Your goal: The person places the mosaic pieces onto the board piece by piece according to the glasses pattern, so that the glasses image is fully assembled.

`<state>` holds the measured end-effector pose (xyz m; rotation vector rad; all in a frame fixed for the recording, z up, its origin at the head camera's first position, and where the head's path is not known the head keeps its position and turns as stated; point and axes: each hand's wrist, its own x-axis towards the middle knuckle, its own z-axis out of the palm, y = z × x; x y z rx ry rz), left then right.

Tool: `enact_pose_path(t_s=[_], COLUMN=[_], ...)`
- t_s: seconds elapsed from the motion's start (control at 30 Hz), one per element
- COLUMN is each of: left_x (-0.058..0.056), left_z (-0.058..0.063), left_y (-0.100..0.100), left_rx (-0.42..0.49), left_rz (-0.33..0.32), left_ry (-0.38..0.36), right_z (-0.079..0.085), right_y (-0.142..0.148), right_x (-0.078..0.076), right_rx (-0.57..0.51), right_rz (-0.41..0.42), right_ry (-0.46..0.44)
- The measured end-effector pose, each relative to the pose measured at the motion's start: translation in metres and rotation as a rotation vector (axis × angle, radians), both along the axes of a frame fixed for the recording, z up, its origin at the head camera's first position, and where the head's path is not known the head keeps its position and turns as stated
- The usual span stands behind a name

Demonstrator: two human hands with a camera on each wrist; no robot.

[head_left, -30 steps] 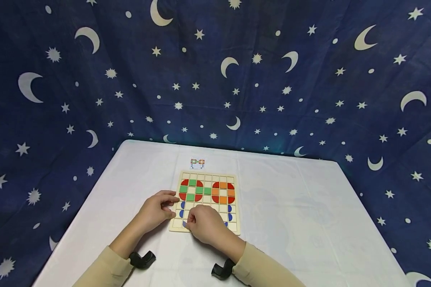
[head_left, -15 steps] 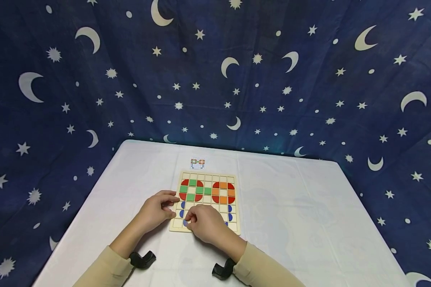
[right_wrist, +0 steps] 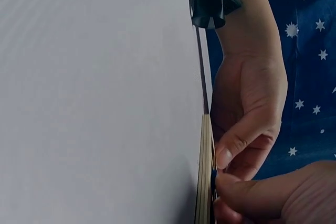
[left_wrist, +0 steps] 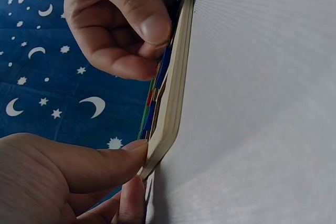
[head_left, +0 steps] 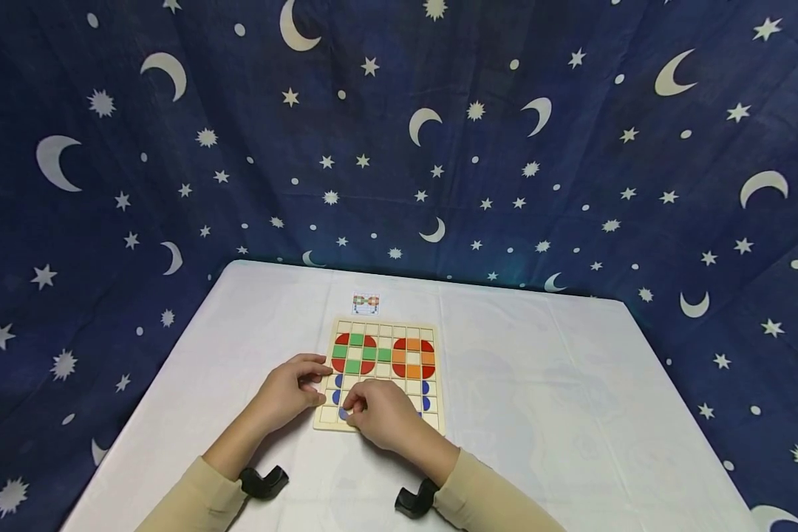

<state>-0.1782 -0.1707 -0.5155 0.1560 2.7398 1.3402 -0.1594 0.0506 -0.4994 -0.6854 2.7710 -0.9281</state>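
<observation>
A pale wooden grid board (head_left: pixel 384 330) lies on the table in the head view, bearing red curved, green and orange square, and blue rounded tiles. At its left edge rests my left hand (head_left: pixel 289 391), fingers bent and thumb apart from them; the left wrist view shows that thumb (left_wrist: pixel 137 150) right at the board's corner. Over the lower part of the board, my right hand (head_left: pixel 387 418) has thumb and index finger curled at a small blue tile (head_left: pixel 343 414) in the bottom left area. The right palm and fingers hide the bottom middle cells.
Just beyond the board lies a small printed card (head_left: pixel 366 302) with a coloured grid pattern. A white cloth covers the table (head_left: pixel 539 384), and a dark blue curtain (head_left: pixel 386 133) with moons and stars hangs behind it. Black wrist mounts (head_left: pixel 264 482) sit at both cuffs.
The blue tile at my right fingertips has gone from mostly covered to lying more visibly in its cell, as those fingertips shifted slightly. My left hand has stayed in place.
</observation>
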Motion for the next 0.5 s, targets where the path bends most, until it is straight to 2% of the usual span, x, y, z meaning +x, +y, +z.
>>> enact_pose_path(t_s=[0.23, 0.5], left_x=[-0.001, 0.001], left_z=[-0.002, 0.0], left_y=[0.0, -0.002], left_rx=[0.029, 0.063], left_rz=[-0.008, -0.004], left_ry=[-0.009, -0.028], right_z=[0.005, 0.018], right_y=[0.012, 0.043], right_x=[-0.003, -0.009], right_rx=[-0.131, -0.187], right_rz=[-0.011, -0.1], right_ry=[-0.098, -0.099])
